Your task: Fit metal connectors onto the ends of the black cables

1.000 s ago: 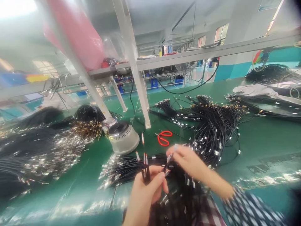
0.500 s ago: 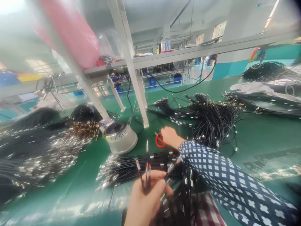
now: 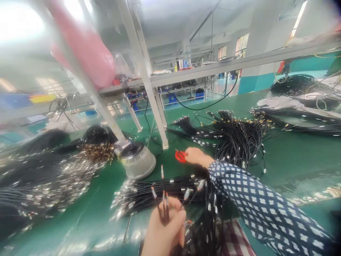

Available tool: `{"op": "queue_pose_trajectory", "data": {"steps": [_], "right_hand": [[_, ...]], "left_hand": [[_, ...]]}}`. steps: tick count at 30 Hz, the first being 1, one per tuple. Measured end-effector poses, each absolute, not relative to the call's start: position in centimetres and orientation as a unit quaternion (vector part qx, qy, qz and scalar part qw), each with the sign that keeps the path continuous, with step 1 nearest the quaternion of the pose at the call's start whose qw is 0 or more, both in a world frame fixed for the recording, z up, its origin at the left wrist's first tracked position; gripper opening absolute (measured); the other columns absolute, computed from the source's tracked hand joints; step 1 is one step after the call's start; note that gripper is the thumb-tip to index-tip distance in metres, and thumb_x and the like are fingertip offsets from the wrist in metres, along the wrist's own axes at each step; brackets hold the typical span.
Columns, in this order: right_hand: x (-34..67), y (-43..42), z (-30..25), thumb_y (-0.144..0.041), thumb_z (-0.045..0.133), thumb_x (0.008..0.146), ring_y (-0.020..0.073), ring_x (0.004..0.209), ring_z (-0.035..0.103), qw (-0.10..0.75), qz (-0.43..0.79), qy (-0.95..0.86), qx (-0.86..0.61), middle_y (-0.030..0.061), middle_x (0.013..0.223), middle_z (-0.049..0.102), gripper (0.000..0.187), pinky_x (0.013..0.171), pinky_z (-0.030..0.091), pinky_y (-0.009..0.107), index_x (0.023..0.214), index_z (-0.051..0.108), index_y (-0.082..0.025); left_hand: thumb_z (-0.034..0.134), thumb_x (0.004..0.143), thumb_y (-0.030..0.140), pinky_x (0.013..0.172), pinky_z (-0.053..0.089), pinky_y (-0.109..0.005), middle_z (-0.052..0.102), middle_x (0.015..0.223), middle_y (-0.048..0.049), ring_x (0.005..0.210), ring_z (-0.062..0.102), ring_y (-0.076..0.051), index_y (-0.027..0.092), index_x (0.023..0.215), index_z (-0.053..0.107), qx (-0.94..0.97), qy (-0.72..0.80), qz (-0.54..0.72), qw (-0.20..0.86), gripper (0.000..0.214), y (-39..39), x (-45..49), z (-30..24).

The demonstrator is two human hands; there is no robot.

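My left hand point(image 3: 167, 225), low in the middle, is closed round several thin black cables point(image 3: 162, 172). Their silver-looking ends with orange tips fan out above the fingers. Farther forward, my right hand point(image 3: 197, 156) is closed at the red handles of a pair of scissors point(image 3: 180, 156), just over the green table; its fingertips are partly hidden. Between the hands and the lamp-like device lies a bundle of black cables point(image 3: 149, 190) with whitish ends. More cables point(image 3: 210, 213) hang down beside my left hand over a checked cloth point(image 3: 236, 240).
A round grey device point(image 3: 141, 164) with a black top stands left of the scissors. White shelf posts point(image 3: 157, 117) rise behind it. Large cable piles lie at the left point(image 3: 53, 181) and at the back right point(image 3: 234, 137). A pink bag point(image 3: 90, 57) sits on the shelf.
The scissors have turned, so their red handles now look flatter. My right hand has shifted slightly right. My left hand keeps the cables, whose ends have spread a little.
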State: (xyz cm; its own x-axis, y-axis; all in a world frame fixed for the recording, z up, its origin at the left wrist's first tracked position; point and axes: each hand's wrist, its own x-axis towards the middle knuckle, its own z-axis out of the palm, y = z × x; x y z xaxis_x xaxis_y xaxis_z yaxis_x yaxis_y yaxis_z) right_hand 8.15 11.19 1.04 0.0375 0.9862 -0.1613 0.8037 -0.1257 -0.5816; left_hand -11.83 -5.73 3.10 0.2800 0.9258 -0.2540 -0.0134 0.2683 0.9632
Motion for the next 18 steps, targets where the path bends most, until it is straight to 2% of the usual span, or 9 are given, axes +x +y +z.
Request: {"op": "queue_pose_trajectory", "data": {"steps": [4,7,9,11,15,18], "right_hand": [[10.3,9.6,3.7,-0.035,0.055,0.094,0.0196,0.091,0.064,0.293,0.364,-0.606,-0.644,0.0076,0.109,0.063,0.028,0.08,0.054,0.039,0.111,0.059,-0.014],[11.8,6.9,5.2,-0.036,0.043,0.098,0.0176,0.087,0.064,0.372,0.427,-0.574,-0.592,0.0083,0.103,0.066,0.031,0.081,0.052,0.036,0.113,0.058,-0.013],[12.8,4.7,5.6,-0.035,0.032,0.099,0.0166,0.082,0.063,0.404,0.466,-0.553,-0.56,0.0085,0.093,0.068,0.038,0.081,0.05,0.033,0.111,0.06,-0.012],[13.6,2.6,5.7,-0.04,0.03,0.096,0.0173,0.08,0.062,0.416,0.506,-0.534,-0.535,0.0089,0.087,0.068,0.045,0.081,0.049,0.032,0.108,0.062,-0.011],[14.5,-0.6,5.8,-0.052,0.039,0.089,0.0195,0.08,0.061,0.418,0.577,-0.498,-0.494,0.0101,0.087,0.065,0.05,0.078,0.049,0.034,0.103,0.064,-0.012],[13.9,-2.2,6.2,-0.043,0.061,0.078,0.0177,0.076,0.06,0.43,0.598,-0.479,-0.478,0.006,0.084,0.063,0.032,0.074,0.048,0.032,0.094,0.062,-0.015]], "left_hand": [[0.076,0.066,0.041,0.039,0.009,-0.016,0.046,0.035,0.0053,0.034,0.028,-0.004,0.018,0.068,0.053,0.478,0.466,0.365,0.649,0.032,-5.8,-12.0,3.2],[0.075,0.069,0.042,0.04,0.009,-0.016,0.047,0.036,0.0044,0.036,0.03,-0.004,0.017,0.074,0.059,0.462,0.471,0.361,0.659,0.03,-5.9,-12.0,3.6],[0.075,0.069,0.046,0.041,0.01,-0.017,0.049,0.038,0.0034,0.038,0.03,-0.004,0.016,0.076,0.062,0.456,0.465,0.358,0.669,0.033,-5.9,-12.0,3.8],[0.076,0.067,0.05,0.042,0.01,-0.018,0.048,0.04,0.0028,0.039,0.03,-0.004,0.015,0.074,0.064,0.457,0.454,0.349,0.68,0.038,-5.8,-11.9,3.9],[0.079,0.064,0.051,0.043,0.014,-0.019,0.048,0.043,0.0028,0.04,0.031,-0.005,0.014,0.071,0.066,0.466,0.441,0.329,0.693,0.04,-5.6,-11.9,3.8],[0.08,0.064,0.048,0.042,0.015,-0.018,0.05,0.047,0.0026,0.042,0.034,-0.005,0.014,0.071,0.066,0.469,0.442,0.319,0.695,0.037,-5.3,-11.9,3.7]]}}
